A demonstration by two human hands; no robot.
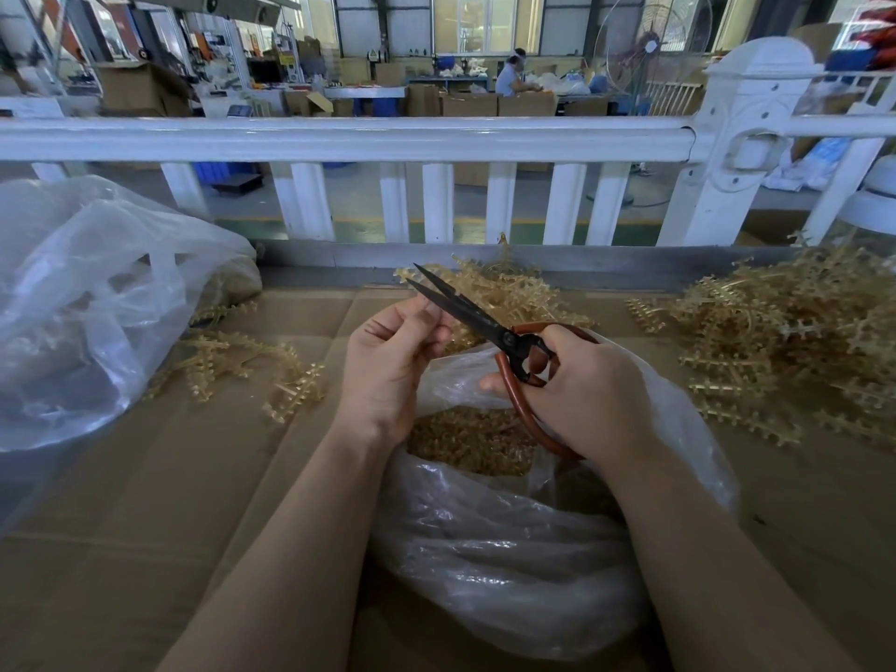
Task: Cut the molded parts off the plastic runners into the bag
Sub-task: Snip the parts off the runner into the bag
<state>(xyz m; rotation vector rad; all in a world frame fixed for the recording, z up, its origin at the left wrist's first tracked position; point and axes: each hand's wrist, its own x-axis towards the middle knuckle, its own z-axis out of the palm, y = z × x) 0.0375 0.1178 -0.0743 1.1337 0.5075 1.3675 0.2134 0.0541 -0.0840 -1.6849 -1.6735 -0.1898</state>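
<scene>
Black-bladed scissors, red-brown handles gripped in right hand, blades slightly parted beside left hand. Left fingers curled; what they pinched could not be told. Both hands were above clear plastic bag containing amber cut parts. Uncut runners lay heaped at right on cardboard.

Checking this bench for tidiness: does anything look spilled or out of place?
Nothing looks spilled or damaged. The cut parts lie inside the open bag, runners sit in loose heaps on the cardboard at left and right, and the right hand holds the scissors over the bag.
</scene>
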